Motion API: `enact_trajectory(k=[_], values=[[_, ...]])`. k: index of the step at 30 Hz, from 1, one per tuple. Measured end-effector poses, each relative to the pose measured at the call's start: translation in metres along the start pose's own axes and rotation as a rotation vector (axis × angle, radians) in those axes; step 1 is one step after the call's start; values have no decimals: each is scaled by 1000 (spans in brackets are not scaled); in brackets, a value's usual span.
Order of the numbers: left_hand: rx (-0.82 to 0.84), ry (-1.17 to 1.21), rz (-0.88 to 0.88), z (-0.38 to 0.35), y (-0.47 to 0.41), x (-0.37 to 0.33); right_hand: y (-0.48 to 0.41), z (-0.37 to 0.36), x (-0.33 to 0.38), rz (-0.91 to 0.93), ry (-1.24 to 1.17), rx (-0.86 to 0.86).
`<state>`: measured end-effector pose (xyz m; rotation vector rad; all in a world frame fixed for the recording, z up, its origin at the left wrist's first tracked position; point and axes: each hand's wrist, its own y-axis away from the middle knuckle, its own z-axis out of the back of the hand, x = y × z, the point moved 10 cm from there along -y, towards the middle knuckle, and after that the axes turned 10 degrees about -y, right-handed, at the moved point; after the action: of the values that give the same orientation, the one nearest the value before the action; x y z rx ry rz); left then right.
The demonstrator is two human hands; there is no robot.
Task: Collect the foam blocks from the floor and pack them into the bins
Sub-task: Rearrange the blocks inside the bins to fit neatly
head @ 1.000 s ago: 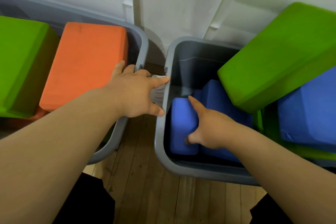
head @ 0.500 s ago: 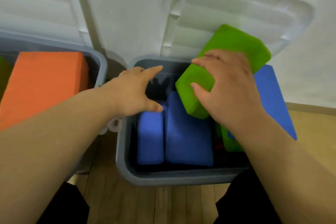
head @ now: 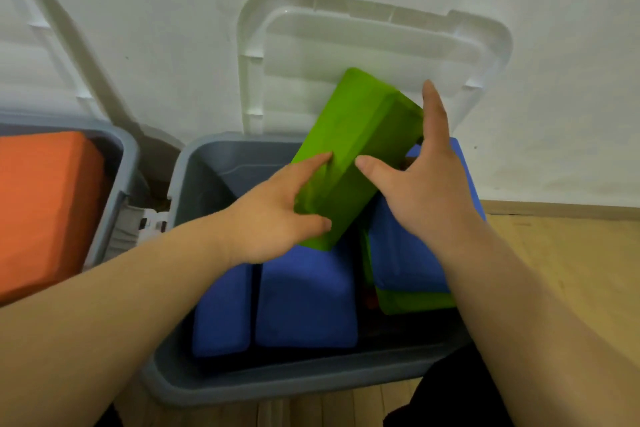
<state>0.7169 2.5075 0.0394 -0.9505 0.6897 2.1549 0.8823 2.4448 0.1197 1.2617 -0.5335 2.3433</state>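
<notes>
A green foam block (head: 349, 135) is tilted over the right grey bin (head: 214, 381), its upper end against the white lid. My left hand (head: 277, 215) grips its lower end, fingers on top and thumb underneath. My right hand (head: 426, 184) holds its right side, thumb on the upper face and index finger stretched along the far edge. Two blue blocks (head: 304, 305) lie side by side in the bin's left half. Another blue block (head: 401, 256) lies on a green block (head: 412, 302) at the right.
The left grey bin (head: 117, 149) holds an orange block (head: 45, 204). Each bin's white lid (head: 381, 42) leans open against the white wall. Wooden floor (head: 561, 253) shows to the right and in front of the bins.
My left hand left the bin's rim and took the green block's lower end. My right hand shifted to the block's right side. The block now stands steeper.
</notes>
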Motion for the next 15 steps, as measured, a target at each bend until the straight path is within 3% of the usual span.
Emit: enact_trajectory(k=[4, 7, 11, 15], values=[[-176, 432, 21, 30, 3, -5, 2, -9, 12, 46, -154, 60], [-315, 548, 24, 55, 13, -5, 8, -41, 14, 24, -350, 189], [-376, 451, 2, 77, 22, -5, 14, -70, 10, -94, -599, 284], [-466, 188, 7, 91, 25, -13, 16, -81, 8, -144, -765, 318]])
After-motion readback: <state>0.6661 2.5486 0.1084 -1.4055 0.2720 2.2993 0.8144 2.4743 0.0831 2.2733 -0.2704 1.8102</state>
